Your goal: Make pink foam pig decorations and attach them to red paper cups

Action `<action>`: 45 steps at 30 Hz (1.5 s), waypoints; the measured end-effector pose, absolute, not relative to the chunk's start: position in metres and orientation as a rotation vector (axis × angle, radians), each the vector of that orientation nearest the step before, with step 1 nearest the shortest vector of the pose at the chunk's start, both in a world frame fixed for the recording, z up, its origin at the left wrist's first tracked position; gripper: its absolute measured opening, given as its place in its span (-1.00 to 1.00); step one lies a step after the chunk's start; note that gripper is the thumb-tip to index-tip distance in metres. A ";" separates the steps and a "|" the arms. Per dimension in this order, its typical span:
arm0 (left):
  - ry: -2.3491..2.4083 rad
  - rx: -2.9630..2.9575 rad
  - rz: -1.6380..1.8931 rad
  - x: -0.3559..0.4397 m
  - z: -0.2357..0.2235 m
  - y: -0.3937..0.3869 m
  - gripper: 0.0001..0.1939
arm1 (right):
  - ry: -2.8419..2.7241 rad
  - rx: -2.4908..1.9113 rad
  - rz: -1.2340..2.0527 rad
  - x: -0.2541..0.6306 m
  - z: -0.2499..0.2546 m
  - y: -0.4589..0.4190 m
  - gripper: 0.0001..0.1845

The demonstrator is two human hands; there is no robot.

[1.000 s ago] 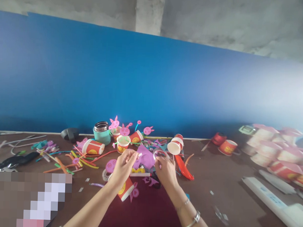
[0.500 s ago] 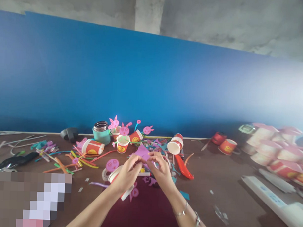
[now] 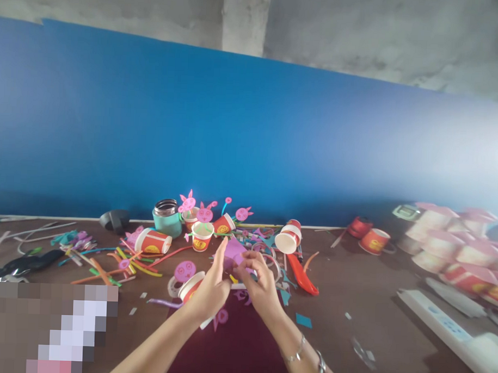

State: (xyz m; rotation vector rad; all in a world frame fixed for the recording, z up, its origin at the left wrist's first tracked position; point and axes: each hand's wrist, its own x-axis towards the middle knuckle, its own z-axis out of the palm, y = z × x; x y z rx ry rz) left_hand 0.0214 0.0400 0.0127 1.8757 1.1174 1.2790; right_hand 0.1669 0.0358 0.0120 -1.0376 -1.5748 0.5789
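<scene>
A small sheet of purple paper is held up over the table's middle, pinched between the thumb and fingers of my right hand. Beside its left edge, my left hand has its fingers stretched straight up; whether they touch the sheet I cannot tell. Behind my left wrist a red and white paper cup lies tilted, partly hidden. A pink animal face cut-out is next to that cup. Below the hands are a white stick-like thing and purple paper scraps.
Several paper cups with pink animal cut-outs stand or lie at the back, near a teal jar. Red-handled scissors lie right of my hands. Stacked cups and a white power strip occupy the right. Coloured strips lie left.
My left fingers have come off their pinch and straightened upward. My right hand still pinches the purple paper, which has turned a little. The cups and scraps have stayed put.
</scene>
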 end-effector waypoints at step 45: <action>1.391 2.134 1.100 0.020 0.032 0.037 -0.80 | -1.516 -0.981 0.808 0.164 0.010 0.038 -0.80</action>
